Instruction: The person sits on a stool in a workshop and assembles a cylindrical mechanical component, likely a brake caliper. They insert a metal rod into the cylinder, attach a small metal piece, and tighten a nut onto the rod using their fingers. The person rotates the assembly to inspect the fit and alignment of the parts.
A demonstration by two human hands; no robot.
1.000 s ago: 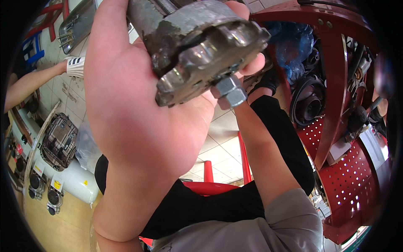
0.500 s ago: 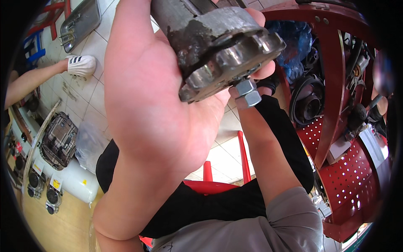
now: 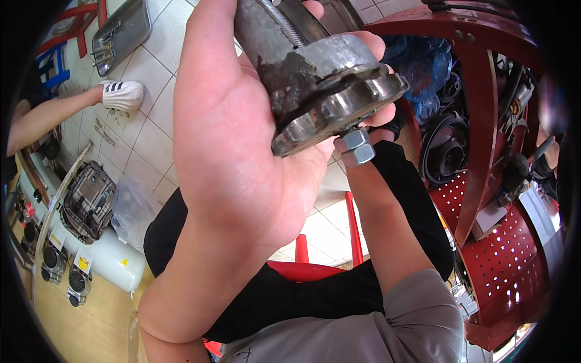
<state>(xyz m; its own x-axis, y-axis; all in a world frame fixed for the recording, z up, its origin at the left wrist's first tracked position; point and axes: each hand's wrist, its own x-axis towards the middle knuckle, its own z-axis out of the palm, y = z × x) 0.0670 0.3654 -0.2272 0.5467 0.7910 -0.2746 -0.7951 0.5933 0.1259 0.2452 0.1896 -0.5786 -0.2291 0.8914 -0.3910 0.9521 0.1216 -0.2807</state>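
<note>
My left hand (image 3: 230, 142), palm toward me, is closed around a greasy cylindrical metal part (image 3: 318, 60) held up close to the view. A threaded rod (image 3: 279, 23) runs along a slot in its side. Its lower end carries a shiny notched wheel (image 3: 342, 109), with two hex nuts (image 3: 357, 147) on a stud sticking out of the wheel's middle. Fingertips curl around the part's right side. My right forearm (image 3: 390, 224) reaches up behind the part. The right hand is mostly hidden there, so its grip does not show.
On the right stands a red metal rack (image 3: 502, 254) with perforated panels, a black pulley (image 3: 449, 148) and blue plastic (image 3: 420, 66). A white tank (image 3: 115, 260) and a dirty engine part (image 3: 91, 199) are at left. Beyond them are a person's shoe (image 3: 123, 95) and a metal tray (image 3: 124, 36).
My left hand and the metal part have moved slightly right and down in the view. The left hand keeps its hold.
</note>
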